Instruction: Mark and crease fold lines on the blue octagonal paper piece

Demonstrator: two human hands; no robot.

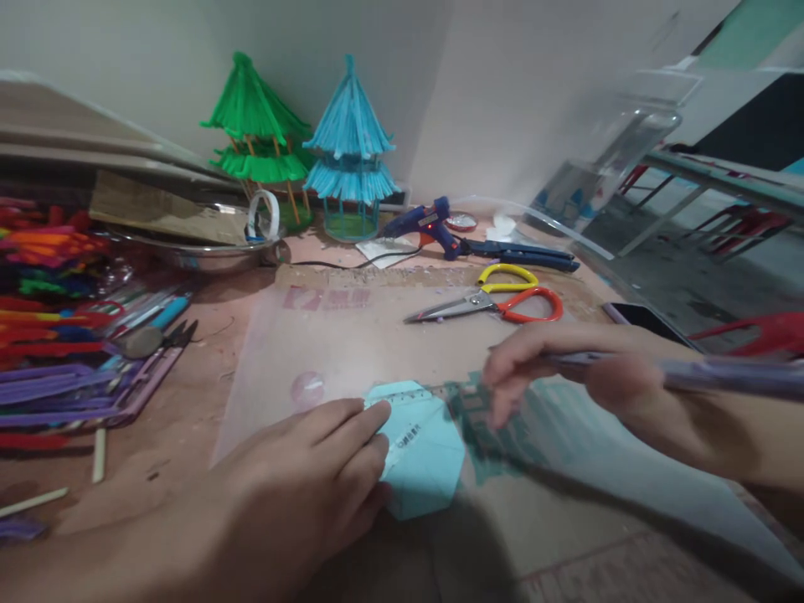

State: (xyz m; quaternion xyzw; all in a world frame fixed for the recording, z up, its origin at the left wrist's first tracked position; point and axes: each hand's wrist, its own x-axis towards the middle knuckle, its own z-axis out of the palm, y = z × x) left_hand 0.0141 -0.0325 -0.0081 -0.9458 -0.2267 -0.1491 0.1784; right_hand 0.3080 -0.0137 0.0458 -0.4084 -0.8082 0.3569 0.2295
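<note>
My left hand (314, 477) rests on the table with its fingers curled and pressed down on a clear ruler (408, 423) that lies across a light blue paper polygon (420, 465). My right hand (565, 368) hovers to the right of the paper, smeared by motion, with a long purple stick (722, 377) held in its closed fingers. The paper lies on a translucent plastic sheet (327, 343) over the tabletop.
Scissors (496, 303) with yellow and orange handles lie behind the hands, a blue glue gun (433, 226) farther back. Green (257, 134) and blue (352, 151) stick pagoda models stand by the wall. Piles of coloured sticks (56, 335) fill the left side. A dark phone (646, 322) lies at right.
</note>
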